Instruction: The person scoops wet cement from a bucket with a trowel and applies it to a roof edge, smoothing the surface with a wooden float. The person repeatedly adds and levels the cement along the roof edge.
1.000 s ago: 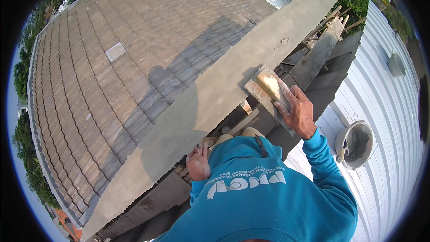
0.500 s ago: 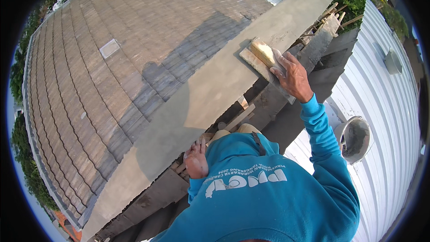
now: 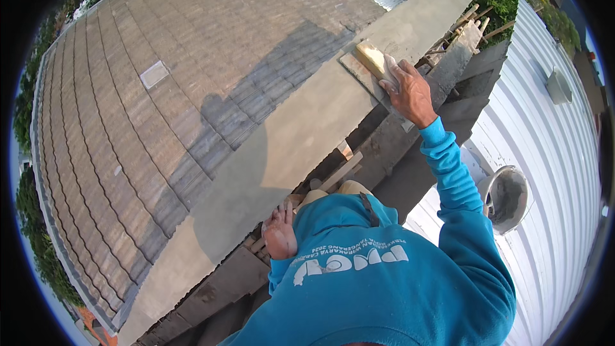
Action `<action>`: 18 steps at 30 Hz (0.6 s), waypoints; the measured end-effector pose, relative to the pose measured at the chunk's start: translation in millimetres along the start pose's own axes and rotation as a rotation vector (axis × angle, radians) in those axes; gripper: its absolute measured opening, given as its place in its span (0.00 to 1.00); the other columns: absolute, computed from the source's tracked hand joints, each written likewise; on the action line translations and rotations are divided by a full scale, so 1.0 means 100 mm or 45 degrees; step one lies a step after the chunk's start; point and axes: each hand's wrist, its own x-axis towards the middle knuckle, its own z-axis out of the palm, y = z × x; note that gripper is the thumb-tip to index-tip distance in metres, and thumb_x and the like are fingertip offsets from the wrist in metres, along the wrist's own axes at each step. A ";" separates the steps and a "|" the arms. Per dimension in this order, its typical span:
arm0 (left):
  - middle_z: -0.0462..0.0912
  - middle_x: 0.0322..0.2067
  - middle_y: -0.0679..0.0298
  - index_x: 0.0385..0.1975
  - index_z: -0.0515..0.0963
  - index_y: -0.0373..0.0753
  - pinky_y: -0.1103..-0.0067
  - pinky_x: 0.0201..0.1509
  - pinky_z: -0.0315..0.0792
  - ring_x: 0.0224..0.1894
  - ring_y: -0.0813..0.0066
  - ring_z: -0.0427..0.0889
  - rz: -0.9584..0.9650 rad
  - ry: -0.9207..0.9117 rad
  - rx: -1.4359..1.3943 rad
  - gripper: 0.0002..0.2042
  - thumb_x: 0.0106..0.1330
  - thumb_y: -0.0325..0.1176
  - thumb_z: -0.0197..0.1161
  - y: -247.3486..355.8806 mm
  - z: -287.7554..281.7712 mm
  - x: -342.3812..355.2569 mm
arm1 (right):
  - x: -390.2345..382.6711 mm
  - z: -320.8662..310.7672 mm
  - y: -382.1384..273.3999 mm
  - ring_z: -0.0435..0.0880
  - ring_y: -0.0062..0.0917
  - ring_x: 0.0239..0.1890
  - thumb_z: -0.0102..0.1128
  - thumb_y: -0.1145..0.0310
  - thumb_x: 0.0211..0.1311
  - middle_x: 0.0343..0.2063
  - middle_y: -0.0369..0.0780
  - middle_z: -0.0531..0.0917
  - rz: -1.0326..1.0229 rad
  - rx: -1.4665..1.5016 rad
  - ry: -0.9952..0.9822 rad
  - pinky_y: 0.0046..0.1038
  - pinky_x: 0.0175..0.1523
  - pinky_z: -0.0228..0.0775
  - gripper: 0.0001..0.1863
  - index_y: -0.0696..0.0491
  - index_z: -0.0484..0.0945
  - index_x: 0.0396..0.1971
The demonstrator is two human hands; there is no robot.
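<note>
In the head view, the right hand (image 3: 411,95) has its fingers (image 3: 390,72) wrapped over the pale grip of a flat hand float (image 3: 356,72), which lies on a long grey plastered strip (image 3: 314,112) just ahead and to the left of those fingers. The left hand (image 3: 279,234) is well apart, below and left of them, its own fingers loosely bent at the strip's near edge; nothing shows in them, and I cannot tell whether they grip that edge. The step in hand looks like smoothing the strip; the next move seems to call for an even, flat stroke along its length. The float's far edge comes close to the strip's border with the tiled roof (image 3: 147,154), while its near end overhangs the other edge beneath the fingers, so the strip leaves little width to spare. Open room runs along it, up and right past the fingers and down and left toward the left hand. Behind and right of the right fingers, well clear, a bucket (image 3: 485,193) stands on the white metal roof (image 3: 544,147).
</note>
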 end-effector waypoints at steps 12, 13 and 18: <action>0.80 0.48 0.55 0.48 0.77 0.32 0.49 0.77 0.50 0.65 0.51 0.68 -0.012 -0.037 0.066 0.13 0.64 0.26 0.57 0.00 -0.07 0.01 | 0.68 -0.22 0.93 0.82 0.47 0.41 0.66 0.55 0.60 0.37 0.52 0.82 0.135 -0.013 0.073 0.40 0.48 0.74 0.26 0.61 0.79 0.49; 0.80 0.47 0.55 0.49 0.76 0.32 0.49 0.77 0.50 0.65 0.52 0.69 -0.019 -0.041 0.024 0.13 0.66 0.27 0.56 0.00 -0.04 0.00 | 0.73 -0.17 0.95 0.82 0.48 0.41 0.67 0.55 0.60 0.37 0.52 0.82 0.152 0.004 0.019 0.41 0.48 0.74 0.26 0.62 0.80 0.48; 0.80 0.44 0.57 0.50 0.75 0.32 0.49 0.77 0.51 0.62 0.54 0.71 0.024 0.001 0.101 0.14 0.69 0.29 0.53 -0.03 -0.04 -0.02 | 0.39 -0.12 0.33 0.81 0.48 0.37 0.65 0.55 0.61 0.37 0.50 0.79 -0.104 0.079 -0.191 0.42 0.45 0.74 0.27 0.62 0.77 0.52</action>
